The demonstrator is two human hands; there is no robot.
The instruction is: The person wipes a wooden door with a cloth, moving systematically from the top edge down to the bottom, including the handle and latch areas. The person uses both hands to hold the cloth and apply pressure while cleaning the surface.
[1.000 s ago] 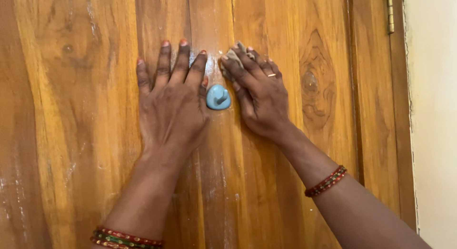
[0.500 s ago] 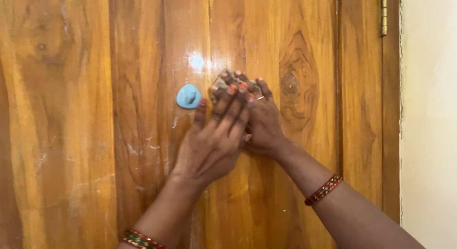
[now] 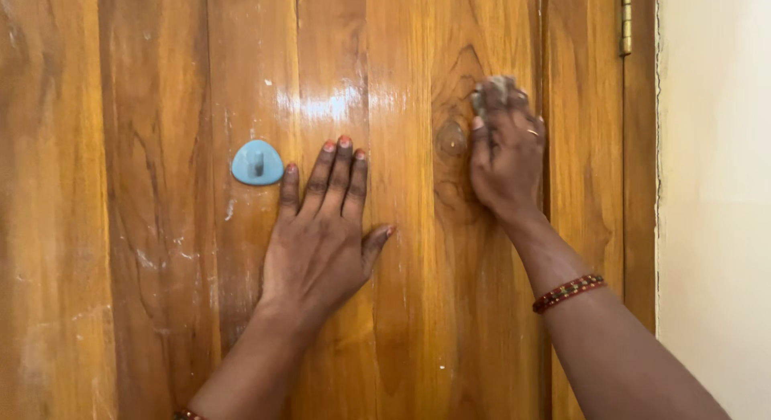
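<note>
A varnished wooden door (image 3: 161, 307) fills the view. My left hand (image 3: 321, 227) lies flat on it, fingers together and pointing up, just right of a small blue stick-on hook (image 3: 257, 163). My right hand (image 3: 506, 159) presses a small grey cloth (image 3: 496, 87) against the door near a dark knot in the wood. Only a little of the cloth shows above the fingers. A ring is on one finger.
A brass hinge (image 3: 625, 20) sits at the door's upper right edge. A cream wall (image 3: 715, 203) runs down the right side. White smears and a glossy glare patch (image 3: 329, 107) mark the wood. Beaded bangles are on both wrists.
My right hand has slid right and up with the cloth, away from the hook. My left hand has come off the right hand and now rests flat beside the blue hook.
</note>
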